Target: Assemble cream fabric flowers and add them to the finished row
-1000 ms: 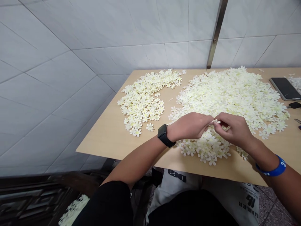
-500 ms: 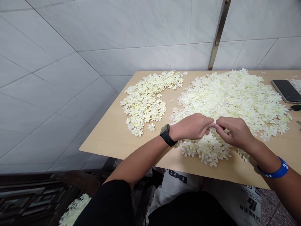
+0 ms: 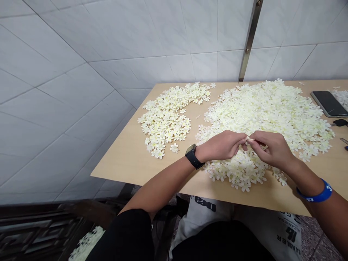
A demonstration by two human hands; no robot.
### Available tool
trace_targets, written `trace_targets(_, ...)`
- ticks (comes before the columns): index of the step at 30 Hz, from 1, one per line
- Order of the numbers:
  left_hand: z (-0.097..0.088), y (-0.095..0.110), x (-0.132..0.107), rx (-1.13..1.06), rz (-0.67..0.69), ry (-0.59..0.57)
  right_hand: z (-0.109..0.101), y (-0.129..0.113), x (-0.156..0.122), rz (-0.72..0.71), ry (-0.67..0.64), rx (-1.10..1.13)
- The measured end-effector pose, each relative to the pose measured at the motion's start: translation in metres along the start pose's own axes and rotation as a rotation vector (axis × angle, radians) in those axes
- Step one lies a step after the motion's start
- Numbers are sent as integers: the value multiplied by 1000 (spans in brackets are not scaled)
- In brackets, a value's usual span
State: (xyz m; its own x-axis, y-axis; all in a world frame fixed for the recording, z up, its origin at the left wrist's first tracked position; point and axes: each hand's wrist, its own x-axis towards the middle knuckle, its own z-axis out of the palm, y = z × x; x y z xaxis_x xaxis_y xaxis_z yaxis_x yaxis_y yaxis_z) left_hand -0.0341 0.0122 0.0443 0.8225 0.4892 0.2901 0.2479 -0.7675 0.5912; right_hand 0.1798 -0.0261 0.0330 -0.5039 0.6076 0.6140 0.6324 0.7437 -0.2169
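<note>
Above the large pile of white artificial flowers (image 3: pixel 266 105), my two hands meet fingertip to fingertip. My left hand (image 3: pixel 224 145), with a black watch on its wrist, is closed in a pinch. My right hand (image 3: pixel 272 146) is pinched shut against it, a blue band round that wrist. Between the fingertips shows a small white piece (image 3: pixel 247 139); the fingers hide most of it, so I cannot tell whether it is a whole flower. A smaller group of flowers (image 3: pixel 165 119) lies to the left, with a single flower (image 3: pixel 174 148) beside it.
The tan tabletop (image 3: pixel 122 159) ends just in front of me, its back edge against a tiled wall. At the right lie a phone (image 3: pixel 330 103), a black key-like object (image 3: pixel 340 123) and small white bits (image 3: pixel 341 98). More flowers (image 3: pixel 88 243) are low at the left.
My right hand has risen slightly, and the small white piece now shows more between my fingertips. The camera view has shifted a little. The flower piles look unchanged.
</note>
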Motion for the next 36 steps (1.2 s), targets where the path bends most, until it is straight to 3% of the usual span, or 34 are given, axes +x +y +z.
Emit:
trace_targets(8, 2, -2, 0, -92, -93, 44, 6, 2, -2, -32, -20, -46)
trace_targets(12, 3, 0, 0, -101, -75, 82, 5, -3, 0, 108, 36, 51)
trace_targets(20, 1, 3, 2, -156, -118, 46, 3, 0, 2, 331, 88, 159)
trace_targets(29, 2, 1, 0, -309, -196, 100, 8, -6, 0, 294, 29, 228)
trace_targets(36, 5, 2, 1, -174, -67, 143, 10, -13, 0, 346, 82, 285)
